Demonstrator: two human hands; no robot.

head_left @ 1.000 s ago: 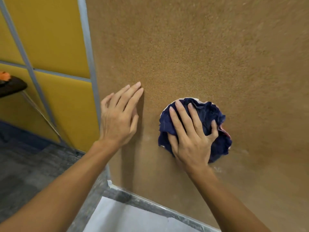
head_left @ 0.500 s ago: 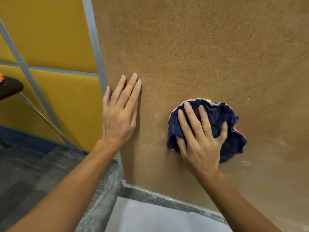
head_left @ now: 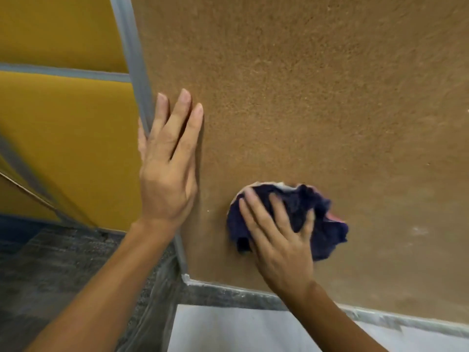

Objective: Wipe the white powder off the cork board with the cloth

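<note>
Cloth [head_left: 322,224] lower-left, under right hand [head_left: 279,250]

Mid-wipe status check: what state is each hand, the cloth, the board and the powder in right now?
left hand: flat, fingers straight, resting on the cork board beside its grey frame.
right hand: fingers spread, pressing the cloth against the board.
cloth: dark blue, bunched, motion-blurred.
cork board: mostly clean-looking around the hands.
white powder: faint smears right of the cloth.
</note>
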